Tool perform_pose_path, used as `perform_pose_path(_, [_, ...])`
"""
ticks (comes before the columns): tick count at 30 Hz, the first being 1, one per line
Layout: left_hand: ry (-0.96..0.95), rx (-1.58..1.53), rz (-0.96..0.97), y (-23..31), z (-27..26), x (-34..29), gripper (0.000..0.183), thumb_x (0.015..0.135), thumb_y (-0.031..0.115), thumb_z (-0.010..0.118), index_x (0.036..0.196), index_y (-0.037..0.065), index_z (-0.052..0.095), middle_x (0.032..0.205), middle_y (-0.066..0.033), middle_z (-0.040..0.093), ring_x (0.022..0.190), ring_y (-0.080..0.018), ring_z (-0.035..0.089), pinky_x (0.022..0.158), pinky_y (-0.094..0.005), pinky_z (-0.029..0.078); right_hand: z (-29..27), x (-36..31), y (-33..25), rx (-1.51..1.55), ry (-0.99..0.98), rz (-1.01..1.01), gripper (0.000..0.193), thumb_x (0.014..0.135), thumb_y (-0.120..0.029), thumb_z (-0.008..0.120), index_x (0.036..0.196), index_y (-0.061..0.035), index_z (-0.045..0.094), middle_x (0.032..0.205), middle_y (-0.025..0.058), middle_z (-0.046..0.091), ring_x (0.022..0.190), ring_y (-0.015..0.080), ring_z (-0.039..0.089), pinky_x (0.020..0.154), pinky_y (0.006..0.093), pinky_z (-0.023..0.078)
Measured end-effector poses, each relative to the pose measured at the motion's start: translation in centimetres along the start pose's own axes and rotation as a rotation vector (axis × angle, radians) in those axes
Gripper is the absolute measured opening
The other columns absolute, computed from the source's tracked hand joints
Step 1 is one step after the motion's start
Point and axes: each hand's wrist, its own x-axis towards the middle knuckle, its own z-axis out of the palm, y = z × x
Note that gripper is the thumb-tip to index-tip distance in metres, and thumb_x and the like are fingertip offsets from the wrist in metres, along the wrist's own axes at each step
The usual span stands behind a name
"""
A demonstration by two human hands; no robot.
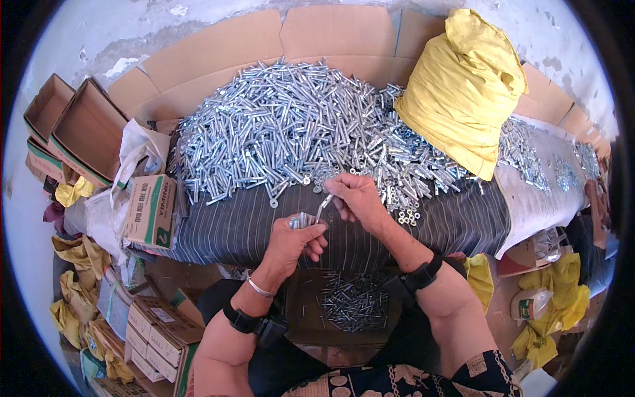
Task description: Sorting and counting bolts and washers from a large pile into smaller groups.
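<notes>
My left hand (299,239) is closed around several short silver metal pieces, perhaps bolts or sleeves, whose ends (295,223) show above its fingers. Just right of it and a little farther away, my right hand (358,197) pinches a slim silver bolt (323,208). The bolt slants down from the right fingertips to the left thumb. Beyond both hands spreads a large heap of silver bolts (264,122). Several loose nuts (408,217) lie to the right of my right hand. A washer (274,203) rests at the heap's near edge.
Dark striped cloth (218,228) covers the table front. A yellow sack (463,86) stands on the heap's right, with cardboard (218,49) behind. Open boxes (89,129) and a closed carton (151,210) sit left. Between my knees, a box (301,298) contains dark bolts (354,301).
</notes>
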Motion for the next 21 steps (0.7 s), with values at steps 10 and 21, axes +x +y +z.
perform_pose_path(10, [0.059,-0.078,-0.051,0.4,0.7,-0.1,0.014,0.087,0.009,0.063,0.089,-0.004,0.063,0.074,-0.0149,0.066,0.057,-0.0189,0.065,0.049,-0.029,0.056,0.8,-0.6,-0.1,-0.213,-0.161,0.021,0.023,0.089,-0.025,0.064,0.079,-0.0046,0.064,0.054,-0.0012,0.053,0.041,0.0052,0.048,0.036,0.02,0.035])
perform_pose_path(21, [0.155,-0.211,0.017,0.1,-1.1,0.3,0.015,0.088,0.011,0.062,0.091,-0.004,0.064,0.075,-0.0144,0.067,0.056,-0.0142,0.063,0.048,-0.0241,0.052,-0.1,2.7,4.1,-0.797,0.029,-0.843,0.037,0.073,0.006,0.053,0.109,0.003,0.06,0.096,0.0206,0.063,0.089,0.0347,0.064,0.078,0.0406,0.052])
